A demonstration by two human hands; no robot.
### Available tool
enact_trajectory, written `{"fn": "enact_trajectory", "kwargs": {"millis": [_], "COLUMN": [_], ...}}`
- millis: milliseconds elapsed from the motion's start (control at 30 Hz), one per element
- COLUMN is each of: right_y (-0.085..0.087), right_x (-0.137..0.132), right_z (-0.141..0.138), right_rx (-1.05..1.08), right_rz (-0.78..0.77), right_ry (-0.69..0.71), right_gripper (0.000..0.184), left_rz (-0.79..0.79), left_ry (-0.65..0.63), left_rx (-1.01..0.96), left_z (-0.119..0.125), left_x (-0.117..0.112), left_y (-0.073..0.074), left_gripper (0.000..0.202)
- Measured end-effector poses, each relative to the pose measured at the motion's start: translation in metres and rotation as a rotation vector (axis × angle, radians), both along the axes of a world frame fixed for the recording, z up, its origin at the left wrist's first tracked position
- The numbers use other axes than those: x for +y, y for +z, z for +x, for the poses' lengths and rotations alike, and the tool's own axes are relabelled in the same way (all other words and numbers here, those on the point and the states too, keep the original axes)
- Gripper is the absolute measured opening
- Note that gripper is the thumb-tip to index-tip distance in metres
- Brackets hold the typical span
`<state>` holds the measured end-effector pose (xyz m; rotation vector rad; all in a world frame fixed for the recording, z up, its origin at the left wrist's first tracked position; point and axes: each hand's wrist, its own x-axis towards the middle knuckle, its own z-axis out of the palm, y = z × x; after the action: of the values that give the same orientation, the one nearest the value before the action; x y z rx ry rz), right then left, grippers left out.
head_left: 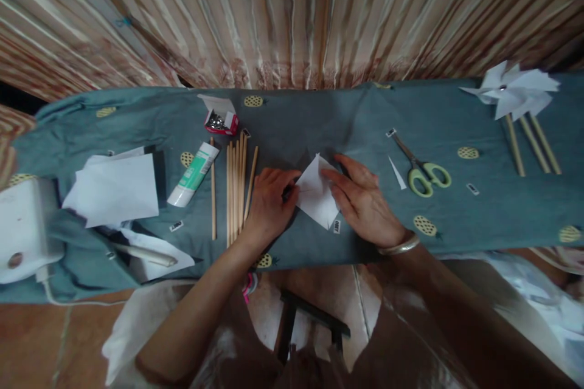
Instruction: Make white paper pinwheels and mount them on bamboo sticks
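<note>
A square sheet of white paper lies on the cloth, turned with one corner toward me and marked with crease lines. At its left corner, my left hand has thumb and forefinger closed on the edge, the other fingers curled. My right hand, with a bangle on the wrist, rests its outstretched fingers on the paper's right side. Right of that hand are scissors with pale green handles and a thin paper offcut. Several wooden sticks lie just left of my left hand.
A glue tube and an open red box of small metal pieces lie left. Farther left are stacked paper sheets, a pen and a white device with a cable. Paper pinwheels on sticks lie far right. A curtain hangs behind.
</note>
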<state>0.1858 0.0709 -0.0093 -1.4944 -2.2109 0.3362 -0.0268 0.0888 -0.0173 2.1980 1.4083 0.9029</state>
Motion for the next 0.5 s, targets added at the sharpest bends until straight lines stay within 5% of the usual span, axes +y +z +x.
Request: {"fn": "enact_trajectory", "kwargs": {"millis": [500], "right_y": [0.0009], "right_x": [-0.0005], "right_z": [0.0070], "right_rx": [0.223], "right_rz": [-0.013], "right_ry": [-0.061], "right_gripper": [0.036], "left_rz": [-0.062], "left_ry": [0.001], "left_rx": [0.033], "left_z": [-0.0001], "left_x": [0.0016], "left_y": [0.0020], "left_gripper": [0.016]}}
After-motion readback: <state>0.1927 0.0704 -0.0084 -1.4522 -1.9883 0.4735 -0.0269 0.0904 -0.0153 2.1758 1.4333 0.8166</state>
